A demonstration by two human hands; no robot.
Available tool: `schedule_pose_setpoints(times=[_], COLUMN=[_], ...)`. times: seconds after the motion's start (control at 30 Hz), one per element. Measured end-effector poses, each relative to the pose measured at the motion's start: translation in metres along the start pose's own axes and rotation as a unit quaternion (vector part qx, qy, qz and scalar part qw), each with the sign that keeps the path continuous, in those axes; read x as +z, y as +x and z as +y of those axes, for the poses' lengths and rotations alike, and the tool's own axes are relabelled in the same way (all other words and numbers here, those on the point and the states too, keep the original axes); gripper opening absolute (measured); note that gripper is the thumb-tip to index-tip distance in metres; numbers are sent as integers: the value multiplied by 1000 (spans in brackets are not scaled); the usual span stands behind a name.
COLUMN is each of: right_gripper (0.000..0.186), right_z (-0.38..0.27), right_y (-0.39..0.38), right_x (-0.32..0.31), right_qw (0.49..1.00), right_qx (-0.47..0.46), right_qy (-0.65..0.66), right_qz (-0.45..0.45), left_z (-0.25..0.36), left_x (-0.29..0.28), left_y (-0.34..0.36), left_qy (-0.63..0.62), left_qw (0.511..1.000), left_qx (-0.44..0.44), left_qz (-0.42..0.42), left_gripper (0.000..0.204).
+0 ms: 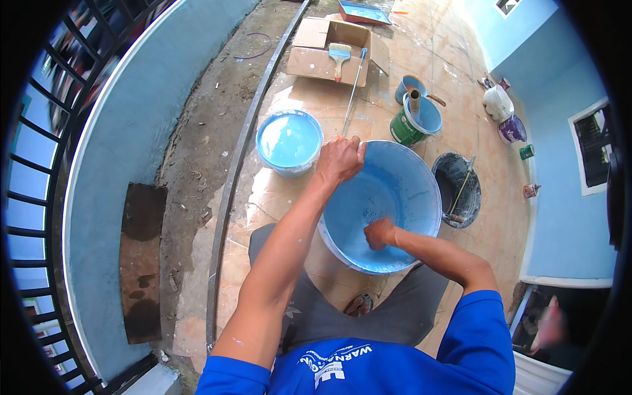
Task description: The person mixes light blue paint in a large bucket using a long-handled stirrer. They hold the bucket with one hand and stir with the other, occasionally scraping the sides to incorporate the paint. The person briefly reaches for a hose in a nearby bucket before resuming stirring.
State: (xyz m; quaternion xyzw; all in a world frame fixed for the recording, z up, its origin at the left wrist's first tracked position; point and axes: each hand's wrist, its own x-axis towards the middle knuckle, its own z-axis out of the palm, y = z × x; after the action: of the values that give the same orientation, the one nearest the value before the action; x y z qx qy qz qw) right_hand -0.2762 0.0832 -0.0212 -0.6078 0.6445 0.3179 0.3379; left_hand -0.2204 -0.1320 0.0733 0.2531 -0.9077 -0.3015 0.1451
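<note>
A large blue plastic tub (401, 191) with a paint-smeared inside stands in front of me between my knees. My left hand (341, 158) is closed on its back-left rim. Down inside the tub my right hand (382, 234) is closed; whatever it may hold is hidden. A bucket of light blue paint (288, 138) sits just left of the tub. To the right is a dark, paint-stained bucket (457, 176) with a stick in it.
Ahead are a cardboard box (309, 59) with a wide brush (340, 56), a long pole (355, 85), a paint tray (364, 12) and buckets (405, 128). More containers (511, 128) line the right wall. A metal edge (240, 164) and fence (29, 197) run along the left.
</note>
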Motion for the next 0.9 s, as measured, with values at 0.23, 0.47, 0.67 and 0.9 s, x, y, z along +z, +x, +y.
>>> schedule_pose_setpoints(times=[0.23,0.47,0.67,0.9], right_gripper=[30,20,24,25], right_z=[-19,17,35,-33], right_y=[4,37,25,-3], right_x=[-40,-56,-3,-10], right_qw=[977,945,983,992], right_qx=[-49,57,58,-27], right_qy=[208,182,-36,122], right_qz=[14,265,170,-3], left_z=[-8,1,5,5], left_x=[4,-5,-5,-5], left_y=[-2,0,4,2], left_qy=[8,16,6,4], left_qw=[999,999,1000,999], left_qx=[10,-18,-6,-17], left_qz=[32,-21,-23,-27], left_gripper=[36,38,38,39])
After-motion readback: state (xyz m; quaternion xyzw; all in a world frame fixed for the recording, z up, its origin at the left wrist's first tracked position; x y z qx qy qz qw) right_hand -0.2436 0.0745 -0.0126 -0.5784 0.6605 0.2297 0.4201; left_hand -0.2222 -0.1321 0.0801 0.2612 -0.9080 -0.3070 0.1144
